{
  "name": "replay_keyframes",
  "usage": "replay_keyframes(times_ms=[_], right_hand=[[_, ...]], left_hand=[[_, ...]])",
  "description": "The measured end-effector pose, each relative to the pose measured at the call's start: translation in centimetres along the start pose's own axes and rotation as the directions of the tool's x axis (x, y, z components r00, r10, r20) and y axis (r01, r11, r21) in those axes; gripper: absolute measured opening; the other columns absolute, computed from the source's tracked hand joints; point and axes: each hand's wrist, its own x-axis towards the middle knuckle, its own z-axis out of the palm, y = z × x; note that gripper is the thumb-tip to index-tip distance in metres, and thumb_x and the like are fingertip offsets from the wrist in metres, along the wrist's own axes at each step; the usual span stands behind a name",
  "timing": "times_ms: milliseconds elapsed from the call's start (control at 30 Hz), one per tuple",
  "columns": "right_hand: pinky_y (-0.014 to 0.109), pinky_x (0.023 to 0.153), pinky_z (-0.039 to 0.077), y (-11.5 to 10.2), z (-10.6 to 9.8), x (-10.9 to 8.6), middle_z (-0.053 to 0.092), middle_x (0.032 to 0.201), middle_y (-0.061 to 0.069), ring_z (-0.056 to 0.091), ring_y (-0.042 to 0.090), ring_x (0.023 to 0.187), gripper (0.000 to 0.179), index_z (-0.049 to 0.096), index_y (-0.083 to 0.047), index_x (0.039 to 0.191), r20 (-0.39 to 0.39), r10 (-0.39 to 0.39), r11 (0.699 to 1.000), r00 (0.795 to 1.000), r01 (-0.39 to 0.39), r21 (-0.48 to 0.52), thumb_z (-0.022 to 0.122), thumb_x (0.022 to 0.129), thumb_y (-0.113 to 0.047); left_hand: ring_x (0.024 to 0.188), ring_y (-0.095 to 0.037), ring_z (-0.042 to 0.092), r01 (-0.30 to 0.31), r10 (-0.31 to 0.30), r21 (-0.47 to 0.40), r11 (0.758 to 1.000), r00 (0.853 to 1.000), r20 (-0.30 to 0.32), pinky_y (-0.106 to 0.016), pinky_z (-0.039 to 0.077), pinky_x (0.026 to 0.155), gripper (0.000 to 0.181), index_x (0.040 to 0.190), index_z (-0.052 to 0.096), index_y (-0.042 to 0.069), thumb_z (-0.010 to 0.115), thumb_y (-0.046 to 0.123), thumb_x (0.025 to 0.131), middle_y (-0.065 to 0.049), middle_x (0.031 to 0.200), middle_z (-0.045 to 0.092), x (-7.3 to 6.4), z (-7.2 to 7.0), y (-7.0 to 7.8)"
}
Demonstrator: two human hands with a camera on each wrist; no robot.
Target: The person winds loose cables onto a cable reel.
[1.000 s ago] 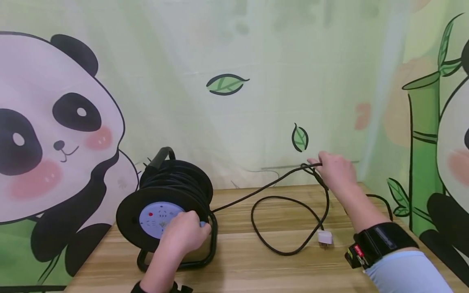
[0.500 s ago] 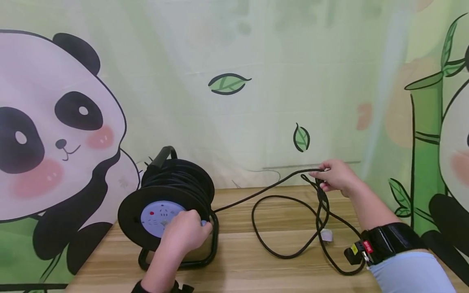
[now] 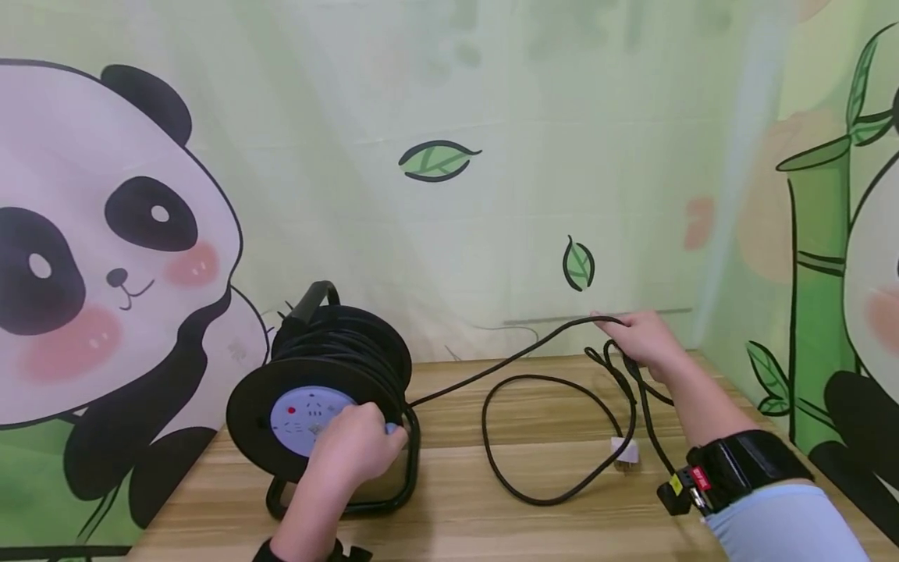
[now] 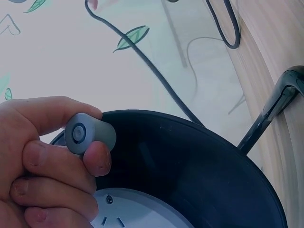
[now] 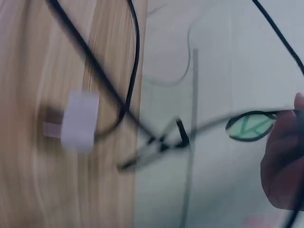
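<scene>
A black cable reel stands at the left of the counter, its blue-white socket panel facing the near side and black cord wound round the drum. The left hand is at the right of the panel, thumb and forefinger pinching a grey knob that stands out in front of the reel's near disc. From the drum the cord rises toward the far right to the right hand, whose fingers hold it above the counter. Near that hand a stretch of cord is doubled into a small, narrow bunch, and nearer, a wide loop curves across the counter, left of the right forearm. A white plug is beside the loop's right edge, prongs toward the near side. Behind the counter hangs a pale green backdrop printed with pandas, leaves and bamboo.
</scene>
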Motion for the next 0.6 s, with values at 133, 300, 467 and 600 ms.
replay_keyframes(times_ms=[133, 300, 467, 600], right_hand=[[0.031, 0.046, 0.034, -0.1, 0.0, 0.1, 0.056, 0.055, 0.004, 0.049, 0.019, 0.048, 0.069, 0.062, -0.008, 0.071, -0.025, -0.038, 0.986, 0.999, 0.033, -0.164, 0.045, 0.084, -0.075], [0.034, 0.045, 0.03, -0.3, -0.2, -0.5, 0.049, 0.059, 0.004, 0.046, 0.024, 0.054, 0.071, 0.05, -0.013, 0.066, -0.248, -0.139, 0.903, 0.959, 0.02, -0.429, 0.038, 0.081, -0.081], [0.034, 0.048, 0.029, -1.2, -0.1, -0.4, 0.046, 0.057, 0.002, 0.045, 0.024, 0.056, 0.071, 0.046, -0.012, 0.066, -0.437, -0.124, 0.95, 0.891, -0.021, -0.312, 0.046, 0.076, -0.082], [0.036, 0.054, 0.034, -2.0, 0.5, -0.3, 0.042, 0.057, 0.001, 0.043, 0.024, 0.063, 0.07, 0.044, -0.007, 0.067, -0.488, -0.035, 0.999, 0.872, 0.038, -0.004, 0.058, 0.073, -0.076]], left_hand=[[0.04, -0.013, 0.036, -0.005, 0.005, 0.004, 1.0, 1.0, -0.008, -0.027, 0.029, 0.04, 0.043, 0.051, 0.042, 0.014, 0.059, 0.031, 0.087, 0.003, 0.047, 0.035, 0.0, 0.0, 0.0], [0.041, -0.013, 0.037, -0.013, 0.013, 0.01, 1.0, 1.0, -0.011, -0.027, 0.03, 0.04, 0.043, 0.052, 0.043, 0.014, 0.059, 0.032, 0.087, 0.003, 0.047, 0.036, 0.1, 0.1, -0.1], [0.041, -0.014, 0.038, -0.005, 0.005, -0.001, 1.0, 1.0, -0.012, -0.027, 0.03, 0.04, 0.044, 0.051, 0.042, 0.014, 0.058, 0.032, 0.088, 0.003, 0.047, 0.036, 0.1, 0.0, 0.0], [0.041, -0.014, 0.039, -0.003, 0.003, -0.001, 1.0, 1.0, -0.011, -0.028, 0.03, 0.04, 0.044, 0.051, 0.043, 0.014, 0.058, 0.033, 0.088, 0.003, 0.048, 0.036, 0.0, -0.1, 0.0]])
